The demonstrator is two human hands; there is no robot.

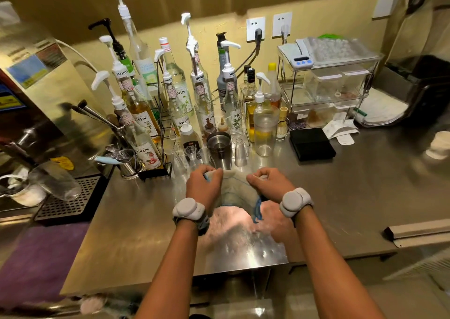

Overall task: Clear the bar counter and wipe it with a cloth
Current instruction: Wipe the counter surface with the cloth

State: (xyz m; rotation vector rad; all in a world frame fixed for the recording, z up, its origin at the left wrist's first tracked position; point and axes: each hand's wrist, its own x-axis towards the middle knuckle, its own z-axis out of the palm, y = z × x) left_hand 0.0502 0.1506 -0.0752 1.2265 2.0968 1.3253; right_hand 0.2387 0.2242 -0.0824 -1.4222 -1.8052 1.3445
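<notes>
A pale cloth with a blue edge hangs stretched between my two hands just above the steel bar counter. My left hand grips its left corner with curled fingers. My right hand grips the right corner in the same way. Both wrists wear grey bands. The cloth's lower edge droops toward the counter, and a blue strip dangles by my right wrist.
Several syrup pump bottles stand at the back left. In front of them are a metal shaker and clear cups. A black box, receipts and a clear shelf rack are to the right. A drip tray lies left.
</notes>
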